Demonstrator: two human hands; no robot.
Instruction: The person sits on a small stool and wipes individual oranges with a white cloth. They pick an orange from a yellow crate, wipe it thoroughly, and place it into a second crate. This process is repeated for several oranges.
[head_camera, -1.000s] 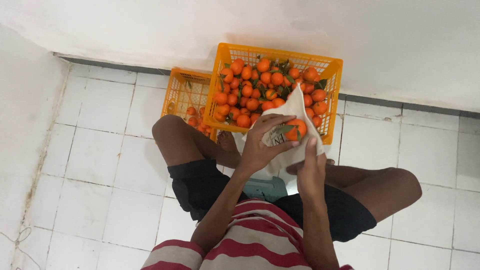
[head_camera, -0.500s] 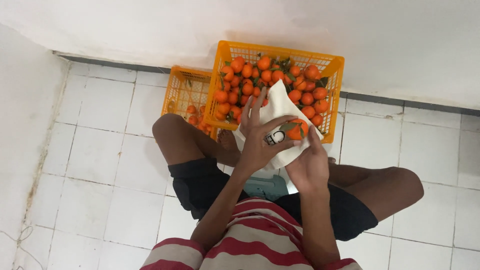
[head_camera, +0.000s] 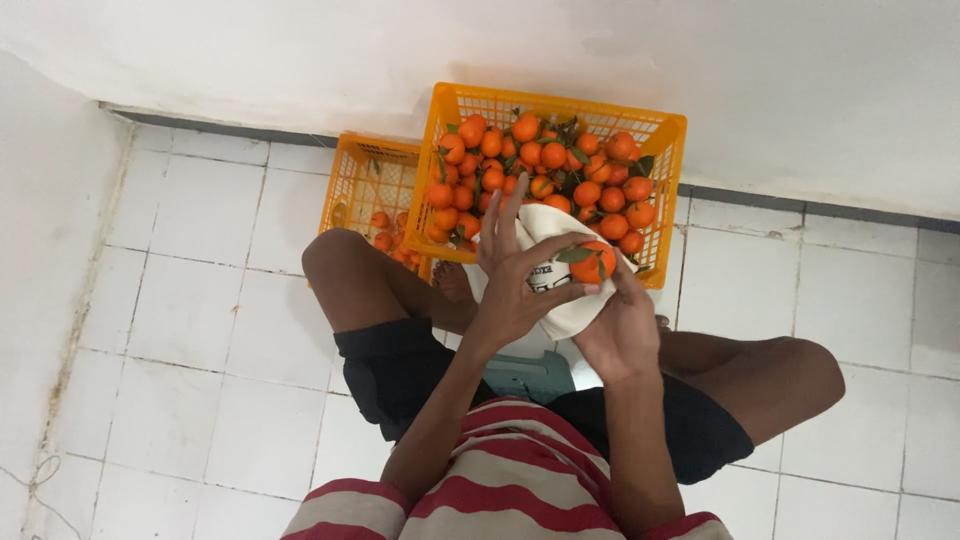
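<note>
Since the earlier frame the left hand (head_camera: 515, 290) has spread wider over the white cloth (head_camera: 560, 300), fingers now fanned up toward the crate, and the tangerine (head_camera: 592, 262) sits higher, more exposed at the cloth's upper right edge. The right hand (head_camera: 622, 330) has stayed under it.

White tiled floor (head_camera: 200, 330) fills most of the frame, white wall across the top. The person sits low at centre frame, knees apart, striped red and grey shirt at the bottom edge.

Large orange plastic crate (head_camera: 560, 110), upper centre, heaped with tangerines, some with green leaves. Smaller orange crate (head_camera: 370, 185) just left of it, touching, only a few fruits at the bottom.

The cloth is draped across the left palm, centre frame, in front of the big crate; dark print patch on it, rectangular, not legible. Left hand is splayed, cradling the cloth. Right hand is closed on the tangerine, pressing it against the cloth.

To wipe well, I'd judge: keep the cloth wrapped round the fruit, turn it with the right fingers, light pressure so the peel and leaf don't tear.

Teal object (head_camera: 535, 375) below the hands, between the thighs, kind unclear.
</note>
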